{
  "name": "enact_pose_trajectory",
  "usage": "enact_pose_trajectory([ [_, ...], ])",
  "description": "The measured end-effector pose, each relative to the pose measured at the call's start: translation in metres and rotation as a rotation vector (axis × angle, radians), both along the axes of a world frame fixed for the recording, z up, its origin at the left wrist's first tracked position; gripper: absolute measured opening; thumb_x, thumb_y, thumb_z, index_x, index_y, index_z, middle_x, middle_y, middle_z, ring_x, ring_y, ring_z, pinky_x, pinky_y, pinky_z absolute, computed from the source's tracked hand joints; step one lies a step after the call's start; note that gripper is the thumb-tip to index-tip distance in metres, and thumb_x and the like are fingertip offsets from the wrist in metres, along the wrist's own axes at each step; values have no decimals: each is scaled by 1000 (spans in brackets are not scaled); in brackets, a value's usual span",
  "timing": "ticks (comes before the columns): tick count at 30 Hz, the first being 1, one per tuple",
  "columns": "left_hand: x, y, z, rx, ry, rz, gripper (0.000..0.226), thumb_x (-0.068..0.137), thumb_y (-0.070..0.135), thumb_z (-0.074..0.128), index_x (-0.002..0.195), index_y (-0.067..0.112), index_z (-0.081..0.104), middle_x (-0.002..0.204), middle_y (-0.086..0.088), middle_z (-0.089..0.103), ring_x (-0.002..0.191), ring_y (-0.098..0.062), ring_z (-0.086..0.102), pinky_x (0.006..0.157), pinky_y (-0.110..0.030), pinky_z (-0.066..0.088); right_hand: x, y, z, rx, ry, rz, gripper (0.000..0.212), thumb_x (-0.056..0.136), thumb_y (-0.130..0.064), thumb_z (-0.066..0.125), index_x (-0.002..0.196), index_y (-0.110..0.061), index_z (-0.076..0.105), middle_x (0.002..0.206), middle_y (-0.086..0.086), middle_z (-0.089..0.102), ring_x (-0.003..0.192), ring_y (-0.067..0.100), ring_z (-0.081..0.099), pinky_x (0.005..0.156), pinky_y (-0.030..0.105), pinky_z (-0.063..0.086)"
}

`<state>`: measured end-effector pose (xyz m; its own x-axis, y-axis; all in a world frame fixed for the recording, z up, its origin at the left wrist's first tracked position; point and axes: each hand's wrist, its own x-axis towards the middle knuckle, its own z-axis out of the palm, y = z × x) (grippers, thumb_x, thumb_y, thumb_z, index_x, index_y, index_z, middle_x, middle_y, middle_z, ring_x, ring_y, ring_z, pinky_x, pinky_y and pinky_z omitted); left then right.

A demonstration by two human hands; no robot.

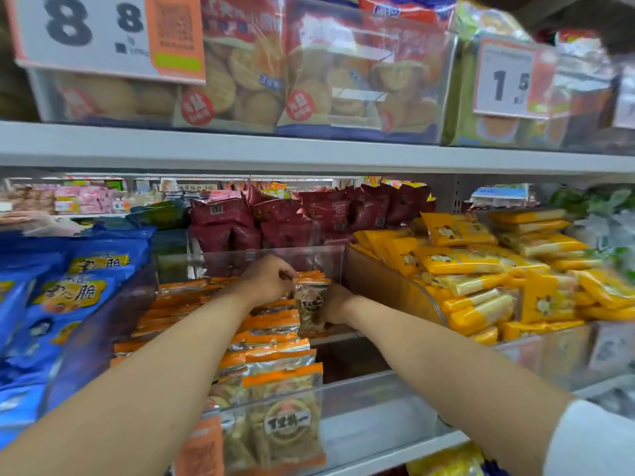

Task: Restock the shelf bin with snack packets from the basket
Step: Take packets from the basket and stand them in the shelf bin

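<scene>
A clear shelf bin (360, 396) in the middle of the lower shelf holds rows of orange-topped snack packets (275, 359) standing upright on its left side. Both my arms reach into it. At the back of the bin a single orange-topped packet (311, 305) is held upright between my hands. My left hand (266, 280) pinches its top edge. My right hand (338, 304) grips it from behind and to the right. The right half of the bin floor is bare. The basket is out of view.
Blue bags (62, 297) fill the bin to the left and yellow packets (481, 269) the bin to the right. Dark red packets (292, 218) sit behind. A shelf board (309, 156) with cracker bags (309, 80) and price signs (505, 80) hangs close above.
</scene>
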<state>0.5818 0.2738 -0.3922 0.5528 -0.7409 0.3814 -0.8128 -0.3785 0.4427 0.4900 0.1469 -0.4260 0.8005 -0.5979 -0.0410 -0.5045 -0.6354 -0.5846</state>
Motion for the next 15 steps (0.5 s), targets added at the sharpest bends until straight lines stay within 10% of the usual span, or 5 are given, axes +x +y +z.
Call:
enact_pose_trajectory([
  [15, 0, 1, 1, -43, 15, 21, 17, 89, 9, 67, 104, 13, 74, 117, -2, 67, 110, -14, 60, 91, -22, 43, 6, 2, -7, 60, -63, -5, 48, 78, -4, 76, 123, -2, 58, 123, 18, 62, 113, 33, 61, 96, 41, 53],
])
